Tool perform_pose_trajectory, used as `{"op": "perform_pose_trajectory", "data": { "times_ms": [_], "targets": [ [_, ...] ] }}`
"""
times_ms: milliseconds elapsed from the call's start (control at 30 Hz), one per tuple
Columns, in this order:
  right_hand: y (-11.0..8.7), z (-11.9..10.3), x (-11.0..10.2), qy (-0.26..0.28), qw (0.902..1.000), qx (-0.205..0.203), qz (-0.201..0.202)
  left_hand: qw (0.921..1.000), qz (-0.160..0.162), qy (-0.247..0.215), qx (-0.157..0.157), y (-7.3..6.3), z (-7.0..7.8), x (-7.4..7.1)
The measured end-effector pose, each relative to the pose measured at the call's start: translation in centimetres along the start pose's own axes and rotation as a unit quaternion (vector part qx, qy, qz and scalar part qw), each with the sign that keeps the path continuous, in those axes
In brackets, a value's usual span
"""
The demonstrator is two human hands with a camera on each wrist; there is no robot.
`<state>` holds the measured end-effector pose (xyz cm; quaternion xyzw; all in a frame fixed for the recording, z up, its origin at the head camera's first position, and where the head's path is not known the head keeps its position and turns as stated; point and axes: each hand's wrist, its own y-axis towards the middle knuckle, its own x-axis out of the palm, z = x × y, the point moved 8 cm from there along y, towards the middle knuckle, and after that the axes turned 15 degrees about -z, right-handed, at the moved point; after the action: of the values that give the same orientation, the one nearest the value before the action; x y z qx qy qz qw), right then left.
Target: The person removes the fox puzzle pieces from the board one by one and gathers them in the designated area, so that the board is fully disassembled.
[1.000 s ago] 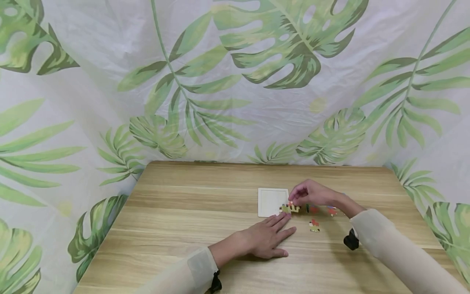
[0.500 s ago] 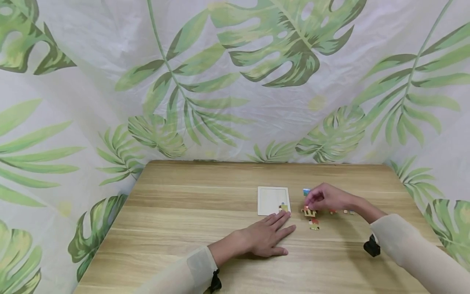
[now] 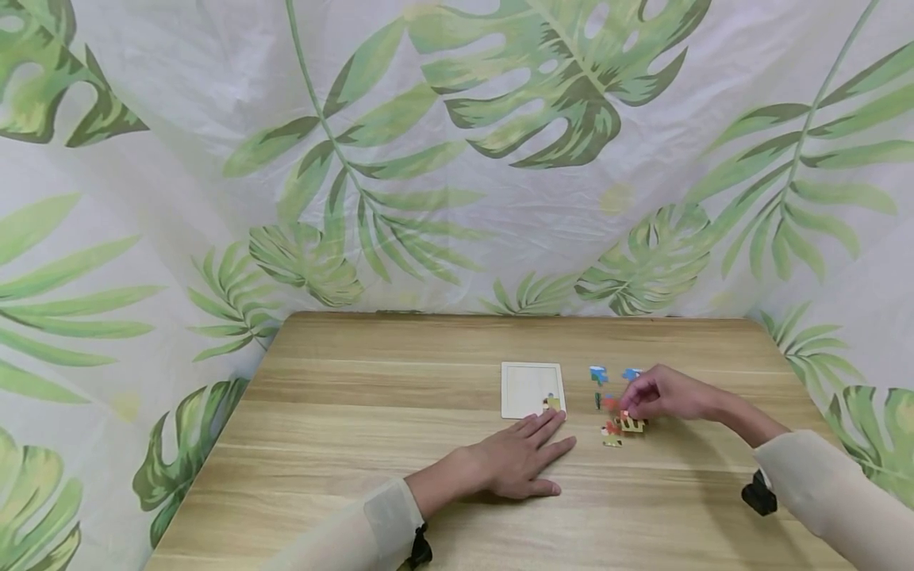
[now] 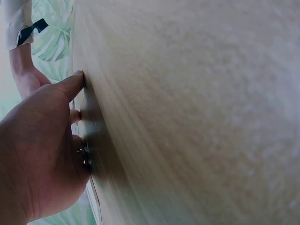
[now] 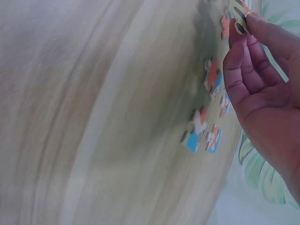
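Note:
My right hand pinches a yellow-and-red jigsaw piece with dark stripes between thumb and fingers, just above the table. The same striped piece shows at the fingertips in the right wrist view. My left hand lies with fingers extended on the table, its fingertips at the lower right corner of a pale square puzzle tray. Inside that corner sits a green-yellow jigsaw piece, partly covered by the fingers. In the left wrist view, the left hand hides most of the tray.
Blue jigsaw pieces lie right of the tray. A red-and-green piece lies beside the held one. More loose pieces lie under and behind the right hand. The wooden table ends at a leaf-patterned cloth.
My right hand has carried the striped piece away from the tray's right edge, rightward and slightly nearer to me. Blue pieces behind it have come into view. The left hand stays put.

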<state>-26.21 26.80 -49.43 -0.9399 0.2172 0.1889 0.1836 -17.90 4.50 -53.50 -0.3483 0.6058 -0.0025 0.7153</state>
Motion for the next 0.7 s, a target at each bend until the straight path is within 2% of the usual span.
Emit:
{"op": "perform_pose_trajectory", "data": {
  "times_ms": [333,700],
  "targets": [
    [-1.8,0.9,0.6,0.000,0.9999,0.012,0.000,1.0000,0.002,-0.006,0.004,0.1,0.0,0.2],
    [-2.4,1.4,1.3,-0.010,0.9998,-0.015,-0.012,1.0000,0.007,0.001,0.000,0.0,-0.1,0.2]
  ]
}}
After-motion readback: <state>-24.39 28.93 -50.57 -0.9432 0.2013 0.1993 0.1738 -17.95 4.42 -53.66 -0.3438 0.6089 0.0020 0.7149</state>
